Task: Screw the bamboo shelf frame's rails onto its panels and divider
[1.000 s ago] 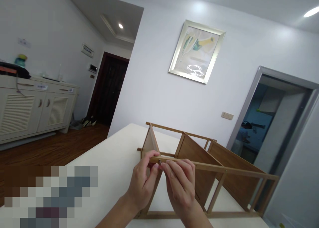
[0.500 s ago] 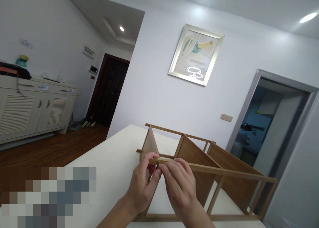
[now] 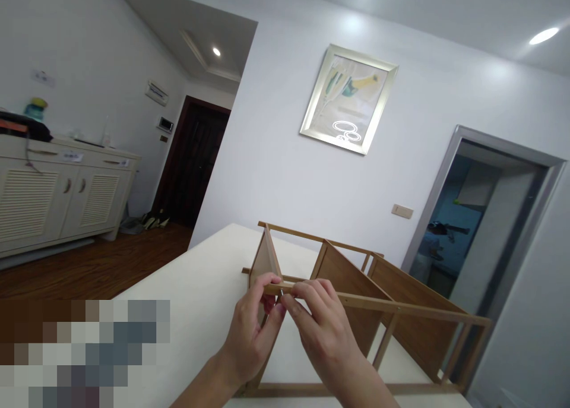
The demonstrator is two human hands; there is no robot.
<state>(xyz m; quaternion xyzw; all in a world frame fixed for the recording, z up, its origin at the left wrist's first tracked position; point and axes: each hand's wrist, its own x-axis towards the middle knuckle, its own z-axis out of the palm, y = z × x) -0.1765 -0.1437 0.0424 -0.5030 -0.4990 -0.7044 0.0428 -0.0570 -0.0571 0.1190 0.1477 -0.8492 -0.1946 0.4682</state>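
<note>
A wooden shelf rack (image 3: pixel 365 302) lies on its side on the white table (image 3: pixel 178 301). My left hand (image 3: pixel 252 325) is closed around the end of its upper rail, with the thumb below. A small metal screw (image 3: pixel 281 292) stands out from the side of that rail, between my two hands. My right hand (image 3: pixel 323 322) is closed, its thumb and forefinger pinched at the screw; the fingertips partly hide the hold. Behind my left hand, the end shelf board (image 3: pixel 263 256) meets the rail.
Beyond the table stands a white wall with a framed picture (image 3: pixel 350 99). A doorway (image 3: pixel 463 218) opens at the right. On the left are a pale cabinet (image 3: pixel 66 194) and a dark door (image 3: pixel 196 158). The lower left corner is blurred out.
My right hand has shifted slightly, its fingers lifting and easing back from the rail, so the screw shows more plainly. My left hand keeps its hold on the rail.
</note>
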